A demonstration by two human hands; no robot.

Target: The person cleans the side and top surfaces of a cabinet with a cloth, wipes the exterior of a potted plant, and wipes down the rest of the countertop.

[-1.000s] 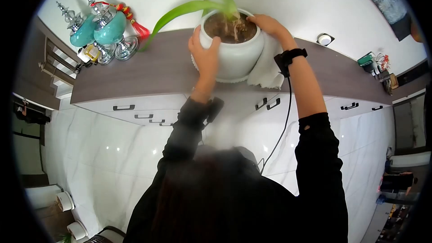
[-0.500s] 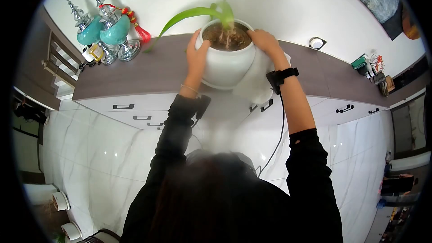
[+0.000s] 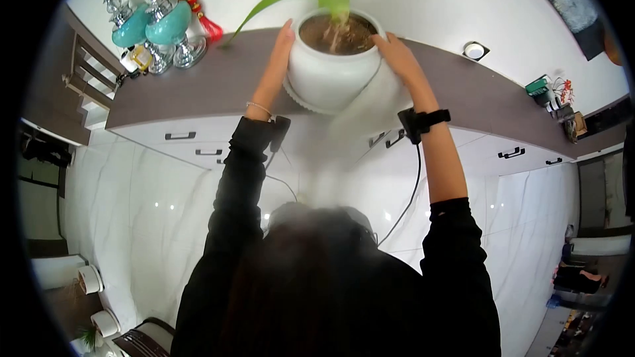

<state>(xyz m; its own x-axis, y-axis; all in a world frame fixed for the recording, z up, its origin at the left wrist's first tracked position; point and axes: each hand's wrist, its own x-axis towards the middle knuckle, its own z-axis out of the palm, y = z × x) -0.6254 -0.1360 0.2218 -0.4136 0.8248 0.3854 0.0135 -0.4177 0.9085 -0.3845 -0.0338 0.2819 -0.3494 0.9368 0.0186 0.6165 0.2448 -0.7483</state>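
Note:
A white round pot [image 3: 331,79] with soil and a green long-leaved plant [image 3: 335,1] stands near the front edge of the brown cabinet top, on a scalloped white base. My left hand [image 3: 280,53] lies flat along the pot's left side, fingers pointing up. On the right, my right hand [image 3: 399,59] grips the pot's rim, fingertips at the soil's edge. A pale cloth [image 3: 380,96], blurred, hangs from below my right hand against the pot's right side.
Two turquoise and silver ornaments [image 3: 169,23] with a red tassel [image 3: 210,28] stand on the cabinet top [image 3: 198,89] at left. A small white round object [image 3: 474,51] lies at right, beyond it a green box [image 3: 538,84]. A person [image 3: 579,279] is far right.
My left thumb has come off the pot's rim, and that hand now lies along the pot's side. My right hand stays at the rim. The view has shifted slightly.

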